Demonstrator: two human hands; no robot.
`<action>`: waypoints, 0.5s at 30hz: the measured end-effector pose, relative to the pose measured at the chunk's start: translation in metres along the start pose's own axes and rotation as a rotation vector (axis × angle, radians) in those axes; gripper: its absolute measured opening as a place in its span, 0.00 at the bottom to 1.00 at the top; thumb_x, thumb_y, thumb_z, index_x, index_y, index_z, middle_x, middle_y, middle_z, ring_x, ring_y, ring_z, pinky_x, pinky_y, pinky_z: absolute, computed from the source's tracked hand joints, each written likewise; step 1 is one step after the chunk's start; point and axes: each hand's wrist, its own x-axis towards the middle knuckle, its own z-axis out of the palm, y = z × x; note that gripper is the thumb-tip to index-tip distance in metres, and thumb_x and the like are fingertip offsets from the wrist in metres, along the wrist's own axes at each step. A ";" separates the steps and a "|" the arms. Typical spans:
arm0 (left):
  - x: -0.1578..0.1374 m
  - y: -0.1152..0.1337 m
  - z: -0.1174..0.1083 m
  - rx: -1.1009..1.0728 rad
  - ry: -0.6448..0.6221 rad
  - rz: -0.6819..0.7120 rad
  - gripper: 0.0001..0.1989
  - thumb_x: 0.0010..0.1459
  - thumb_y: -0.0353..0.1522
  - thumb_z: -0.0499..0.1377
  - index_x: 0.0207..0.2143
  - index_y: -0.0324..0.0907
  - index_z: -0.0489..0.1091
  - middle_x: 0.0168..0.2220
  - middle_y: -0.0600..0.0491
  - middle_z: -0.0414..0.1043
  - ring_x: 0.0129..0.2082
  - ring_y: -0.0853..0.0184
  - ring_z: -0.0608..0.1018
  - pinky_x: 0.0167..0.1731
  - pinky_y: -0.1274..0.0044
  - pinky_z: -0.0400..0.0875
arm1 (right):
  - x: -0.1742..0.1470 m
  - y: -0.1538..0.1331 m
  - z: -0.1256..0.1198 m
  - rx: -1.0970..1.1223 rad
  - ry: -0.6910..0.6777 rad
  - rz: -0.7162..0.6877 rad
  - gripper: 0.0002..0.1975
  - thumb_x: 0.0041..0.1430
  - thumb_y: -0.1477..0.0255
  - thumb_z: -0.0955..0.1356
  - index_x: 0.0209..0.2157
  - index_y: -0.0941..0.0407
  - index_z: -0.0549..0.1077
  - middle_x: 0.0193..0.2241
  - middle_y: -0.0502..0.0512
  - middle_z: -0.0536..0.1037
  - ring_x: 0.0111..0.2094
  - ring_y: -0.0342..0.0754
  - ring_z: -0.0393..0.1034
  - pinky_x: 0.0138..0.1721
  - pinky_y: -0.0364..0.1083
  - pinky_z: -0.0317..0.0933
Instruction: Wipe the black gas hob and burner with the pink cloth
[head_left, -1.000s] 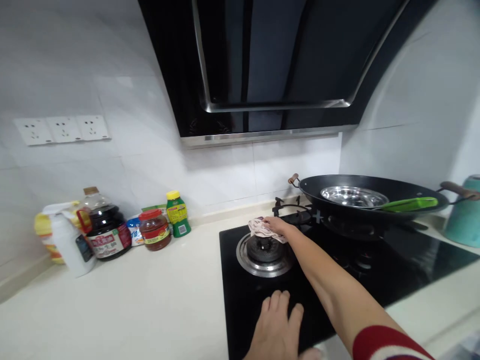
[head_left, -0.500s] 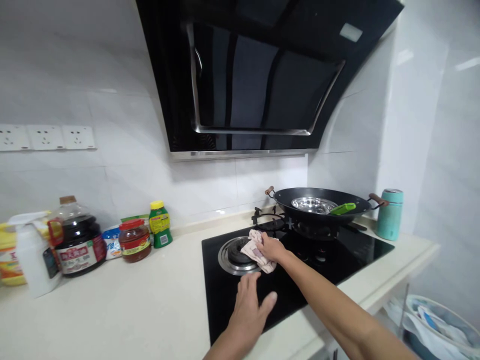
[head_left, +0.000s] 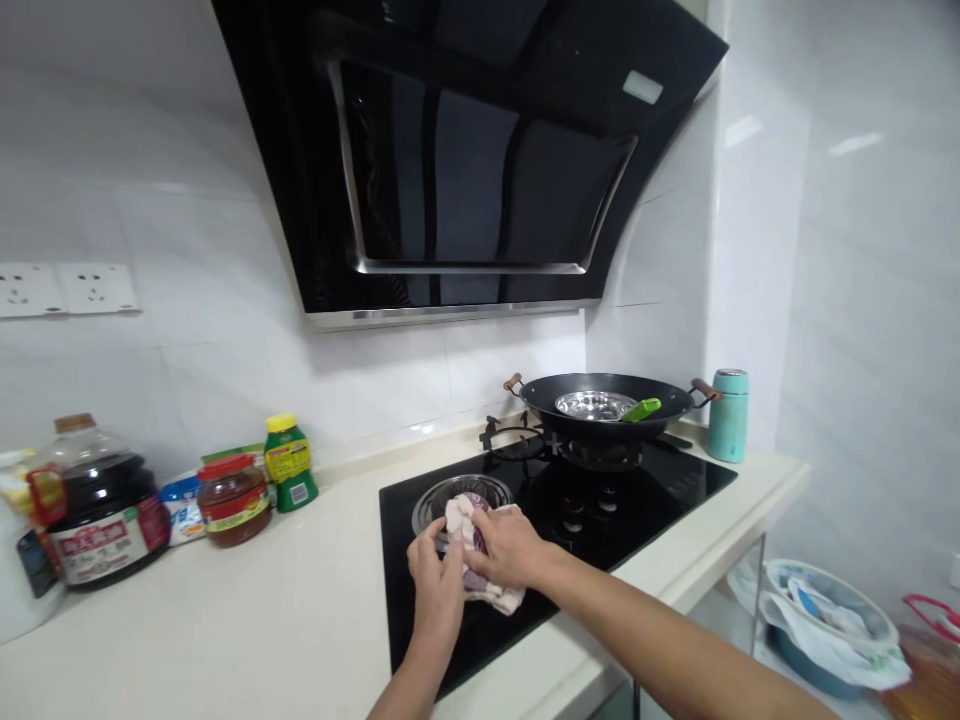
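My right hand [head_left: 504,545] is closed on a crumpled pinkish-white cloth [head_left: 495,597] with purple patches, over the front of the left burner ring. Curled fingers of my left hand [head_left: 437,580] press against the cloth's left side. Whatever may be inside the folds is hidden. Behind the cloth, the silver burner ring [head_left: 491,488] is partly covered by my hands. It is set in a black glass cooktop [head_left: 540,510].
A black wok [head_left: 540,395] holding a steel dish [head_left: 589,403] and a green-handled utensil [head_left: 641,410] sits on the right burner. A teal flask [head_left: 728,415] stands beside it. Left are a red-lidded jar [head_left: 234,505], green bottle [head_left: 289,465] and dark sauce jug [head_left: 105,510]. The range hood [head_left: 472,180] overhangs.
My right hand has drawn the cloth toward me, and my left hand, earlier open and apart, now meets it. The dark burner cap no longer shows on the ring. The view has turned right.
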 end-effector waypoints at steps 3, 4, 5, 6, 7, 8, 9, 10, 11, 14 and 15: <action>0.007 0.000 -0.007 0.009 0.029 -0.011 0.25 0.58 0.47 0.51 0.51 0.42 0.67 0.52 0.43 0.63 0.58 0.52 0.68 0.64 0.56 0.58 | 0.004 -0.018 0.002 0.028 -0.010 -0.080 0.27 0.62 0.54 0.62 0.56 0.56 0.65 0.48 0.65 0.78 0.48 0.61 0.73 0.50 0.57 0.60; 0.009 0.000 -0.010 0.013 0.036 -0.014 0.25 0.58 0.48 0.51 0.51 0.41 0.67 0.52 0.43 0.63 0.58 0.52 0.68 0.64 0.57 0.58 | 0.006 -0.023 0.004 0.036 -0.015 -0.099 0.28 0.61 0.53 0.62 0.56 0.56 0.65 0.48 0.65 0.78 0.48 0.61 0.73 0.50 0.57 0.61; 0.012 -0.001 -0.012 0.017 0.044 -0.016 0.26 0.58 0.48 0.51 0.51 0.41 0.67 0.53 0.43 0.63 0.59 0.52 0.68 0.64 0.57 0.58 | 0.010 -0.029 0.005 0.043 -0.022 -0.111 0.28 0.61 0.54 0.62 0.56 0.57 0.65 0.48 0.65 0.78 0.48 0.62 0.73 0.49 0.57 0.62; 0.014 -0.001 -0.014 0.022 0.052 -0.020 0.26 0.58 0.48 0.51 0.51 0.41 0.67 0.53 0.43 0.63 0.59 0.52 0.67 0.64 0.57 0.59 | 0.014 -0.034 0.006 0.048 -0.030 -0.118 0.29 0.60 0.54 0.63 0.56 0.58 0.66 0.48 0.66 0.78 0.48 0.62 0.72 0.48 0.58 0.63; 0.016 -0.001 -0.016 0.027 0.060 -0.024 0.26 0.58 0.48 0.51 0.52 0.41 0.67 0.54 0.43 0.63 0.59 0.52 0.67 0.64 0.57 0.59 | 0.017 -0.038 0.007 0.051 -0.039 -0.124 0.29 0.59 0.55 0.64 0.56 0.59 0.66 0.47 0.67 0.78 0.48 0.63 0.72 0.47 0.58 0.63; 0.017 -0.002 -0.018 0.032 0.067 -0.028 0.26 0.58 0.48 0.51 0.52 0.41 0.67 0.54 0.43 0.63 0.59 0.52 0.67 0.64 0.57 0.59 | 0.021 -0.042 0.007 0.055 -0.050 -0.130 0.29 0.58 0.55 0.64 0.56 0.59 0.66 0.47 0.68 0.78 0.47 0.64 0.72 0.47 0.58 0.64; 0.019 -0.002 -0.020 0.037 0.073 -0.032 0.26 0.59 0.48 0.51 0.52 0.42 0.67 0.54 0.43 0.63 0.59 0.52 0.67 0.64 0.56 0.59 | 0.025 -0.044 0.007 0.061 -0.059 -0.138 0.30 0.57 0.56 0.65 0.56 0.60 0.66 0.47 0.68 0.78 0.47 0.64 0.73 0.46 0.58 0.64; 0.021 -0.001 -0.021 0.041 0.078 -0.034 0.26 0.59 0.48 0.51 0.52 0.42 0.66 0.54 0.43 0.63 0.59 0.52 0.67 0.64 0.56 0.59 | 0.028 -0.046 0.007 0.069 -0.066 -0.150 0.29 0.57 0.57 0.66 0.55 0.59 0.66 0.47 0.67 0.78 0.47 0.63 0.73 0.47 0.58 0.64; 0.022 -0.001 -0.023 0.045 0.082 -0.034 0.25 0.59 0.48 0.51 0.52 0.42 0.66 0.54 0.43 0.64 0.59 0.52 0.67 0.64 0.56 0.59 | 0.029 -0.046 0.007 0.080 -0.070 -0.164 0.28 0.57 0.58 0.66 0.54 0.59 0.66 0.46 0.66 0.78 0.46 0.62 0.73 0.47 0.58 0.64; 0.026 0.000 -0.026 0.053 0.089 -0.026 0.24 0.59 0.47 0.52 0.50 0.43 0.68 0.52 0.44 0.65 0.60 0.52 0.67 0.65 0.55 0.57 | 0.029 -0.044 0.008 0.115 -0.065 -0.206 0.24 0.56 0.59 0.67 0.51 0.57 0.67 0.45 0.62 0.78 0.46 0.59 0.72 0.48 0.56 0.63; 0.026 0.001 -0.027 0.055 0.090 -0.021 0.23 0.58 0.47 0.52 0.49 0.43 0.68 0.52 0.44 0.65 0.59 0.52 0.67 0.65 0.55 0.57 | 0.027 -0.043 0.009 0.127 -0.059 -0.219 0.23 0.56 0.60 0.67 0.51 0.56 0.67 0.45 0.61 0.77 0.46 0.58 0.71 0.49 0.56 0.63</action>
